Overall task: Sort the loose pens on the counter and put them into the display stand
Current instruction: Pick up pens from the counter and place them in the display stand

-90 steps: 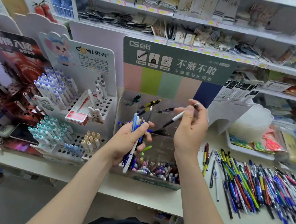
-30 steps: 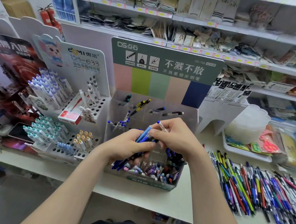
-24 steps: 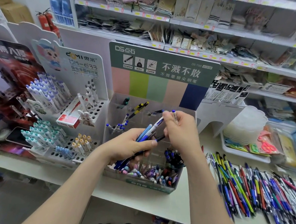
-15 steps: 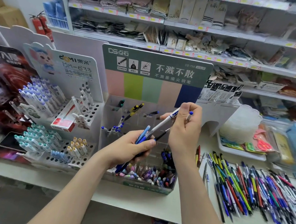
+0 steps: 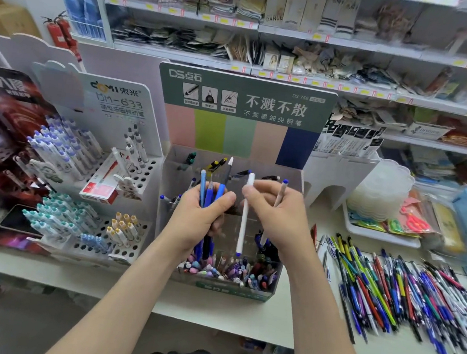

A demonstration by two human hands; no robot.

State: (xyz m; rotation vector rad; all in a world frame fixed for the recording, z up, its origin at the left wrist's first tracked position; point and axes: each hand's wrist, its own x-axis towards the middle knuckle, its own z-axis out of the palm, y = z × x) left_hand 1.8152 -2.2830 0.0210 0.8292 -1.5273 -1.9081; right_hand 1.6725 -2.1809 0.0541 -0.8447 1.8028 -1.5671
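While blue pens (image 5: 210, 193) are gripped in the left hand (image 5: 202, 216) — seemingly grouped by colour — a white pen (image 5: 243, 223) is pinched by the right hand (image 5: 278, 214) over the display stand (image 5: 230, 289); loose pens (image 5: 386, 291) are spread to its right.

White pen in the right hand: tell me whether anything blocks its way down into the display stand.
Nothing visible does. The white pen hangs tip down from the right hand, over the open front of the display stand. The left hand, holding its blue pens, sits beside it, not under it.
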